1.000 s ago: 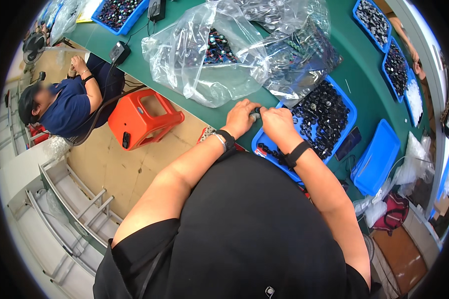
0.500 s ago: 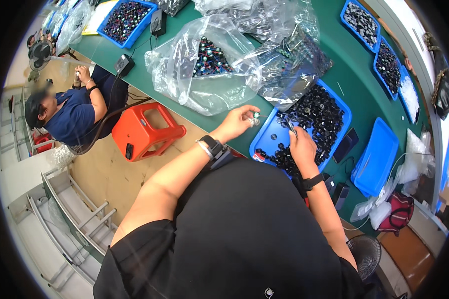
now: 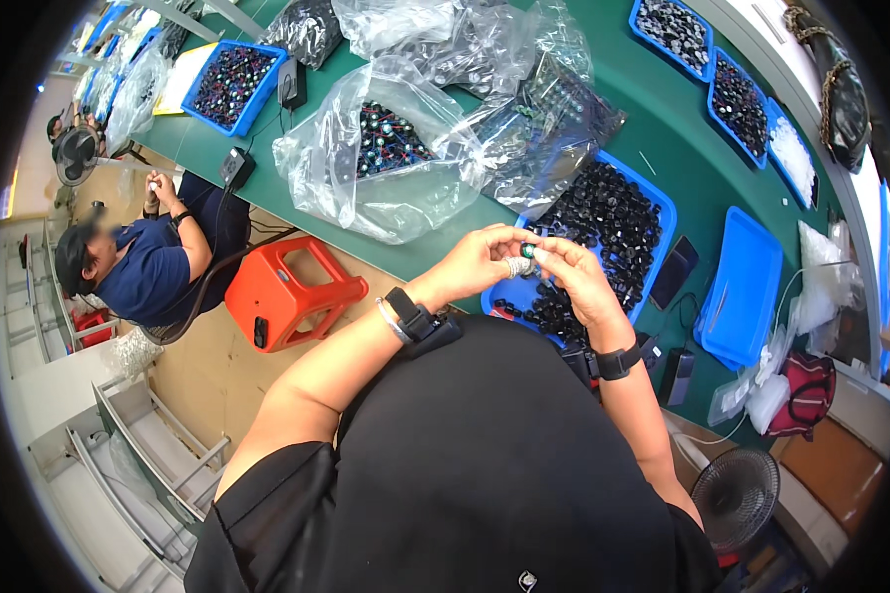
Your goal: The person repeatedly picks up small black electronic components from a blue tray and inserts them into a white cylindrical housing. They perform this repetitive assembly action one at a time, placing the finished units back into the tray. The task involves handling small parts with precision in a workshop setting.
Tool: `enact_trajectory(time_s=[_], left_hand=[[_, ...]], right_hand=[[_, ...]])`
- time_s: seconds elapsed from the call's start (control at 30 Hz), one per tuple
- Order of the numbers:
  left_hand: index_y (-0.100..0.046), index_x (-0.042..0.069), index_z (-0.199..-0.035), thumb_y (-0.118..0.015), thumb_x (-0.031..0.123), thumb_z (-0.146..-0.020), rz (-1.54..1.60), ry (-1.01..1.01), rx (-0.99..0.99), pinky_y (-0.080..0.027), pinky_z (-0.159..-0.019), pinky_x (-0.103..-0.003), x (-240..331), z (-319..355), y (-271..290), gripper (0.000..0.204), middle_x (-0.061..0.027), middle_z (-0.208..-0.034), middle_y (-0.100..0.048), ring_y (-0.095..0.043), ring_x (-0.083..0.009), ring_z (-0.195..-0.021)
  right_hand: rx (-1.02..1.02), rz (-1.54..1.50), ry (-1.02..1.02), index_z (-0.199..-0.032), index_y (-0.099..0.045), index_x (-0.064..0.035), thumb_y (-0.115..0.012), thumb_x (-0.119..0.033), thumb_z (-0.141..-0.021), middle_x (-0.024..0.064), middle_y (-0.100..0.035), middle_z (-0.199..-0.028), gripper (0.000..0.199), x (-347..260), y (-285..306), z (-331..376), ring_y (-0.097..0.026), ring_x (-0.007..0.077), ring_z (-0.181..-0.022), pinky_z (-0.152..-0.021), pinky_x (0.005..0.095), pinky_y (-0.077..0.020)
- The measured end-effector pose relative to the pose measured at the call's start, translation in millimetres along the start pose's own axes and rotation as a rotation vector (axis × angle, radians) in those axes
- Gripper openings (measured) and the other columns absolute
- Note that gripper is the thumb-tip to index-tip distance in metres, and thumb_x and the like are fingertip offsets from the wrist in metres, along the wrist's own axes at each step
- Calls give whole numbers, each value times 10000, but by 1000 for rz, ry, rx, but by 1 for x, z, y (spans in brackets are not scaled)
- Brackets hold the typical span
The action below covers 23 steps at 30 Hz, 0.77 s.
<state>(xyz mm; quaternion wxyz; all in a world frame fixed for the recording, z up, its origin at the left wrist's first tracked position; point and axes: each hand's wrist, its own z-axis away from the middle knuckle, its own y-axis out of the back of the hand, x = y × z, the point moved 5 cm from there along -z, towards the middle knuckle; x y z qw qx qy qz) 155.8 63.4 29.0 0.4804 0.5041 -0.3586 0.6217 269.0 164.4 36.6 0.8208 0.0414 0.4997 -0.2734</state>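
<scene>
Held up over the near left part of a blue tray (image 3: 666, 245) is a small round green-and-silver part (image 3: 528, 251). My left hand (image 3: 480, 265) pinches it between thumb and fingertips. My right hand (image 3: 580, 282) meets it from the other side, its fingertips closed on the part too. A ring or pale wrap (image 3: 519, 266) shows at the left fingers. Many small black caps (image 3: 618, 217) fill the tray. Whether the right palm still keeps a slim tool is hidden.
Left of the tray lies a clear plastic bag (image 3: 405, 203) with wired round parts (image 3: 391, 138). Blue trays (image 3: 742, 287) and a dark phone (image 3: 675, 269) are at the right. A red stool (image 3: 292, 296) and a seated person (image 3: 163, 252) are to the left.
My right hand has left the black caps and moved up and left to the left hand. Its fingertips now touch the round part. The slim tool it held no longer shows.
</scene>
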Motion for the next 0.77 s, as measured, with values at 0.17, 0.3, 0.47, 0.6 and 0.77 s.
enact_trajectory(time_s=[0.17, 0.3, 0.47, 0.6, 0.77], left_hand=[[-630, 118, -1141, -685, 134, -817, -51, -21, -17, -414, -677, -224, 3, -1, -4, 329, 34, -835, -500, -456, -59, -729], [-637, 121, -1128, -681, 100, -810, -70, -66, -24, -416, -683, -232, 3, -3, -7, 322, 22, -829, -493, -463, -72, -741], [-630, 107, -1127, -668, 69, -809, -134, -148, -11, -427, -691, -251, 5, -2, -7, 323, 3, -819, -495, -481, -97, -758], [-618, 101, -1137, -656, 71, -822, -161, -156, -22, -437, -718, -253, 7, -1, -6, 318, -4, -845, -518, -501, -104, -785], [-563, 145, -1218, -609, 116, -881, 338, 79, -172, -444, -864, -229, -16, 0, -8, 341, -42, -1106, -594, -563, -136, -1018]], right_hand=[[0, -94, -60, -840, -626, -74, -619, -152, -825, -62, -553, -726, 79, 13, 6, -1, -439, 10, -638, -551, 168, -309], [-27, -178, -73, -834, -624, -79, -613, -129, -818, -58, -548, -709, 54, 24, 10, -5, -429, 4, -609, -520, 155, -286], [-2, -198, -55, -840, -621, -68, -611, -112, -811, -54, -533, -693, 53, 24, 6, -6, -408, 6, -575, -488, 150, -267], [17, -162, -2, -859, -616, -51, -611, -119, -823, -48, -531, -693, 77, 27, 3, -7, -397, 7, -556, -470, 154, -266], [-148, -284, -133, -936, -611, -32, -625, -180, -855, -15, -535, -707, 170, 20, 7, -3, -418, 28, -571, -487, 154, -296]])
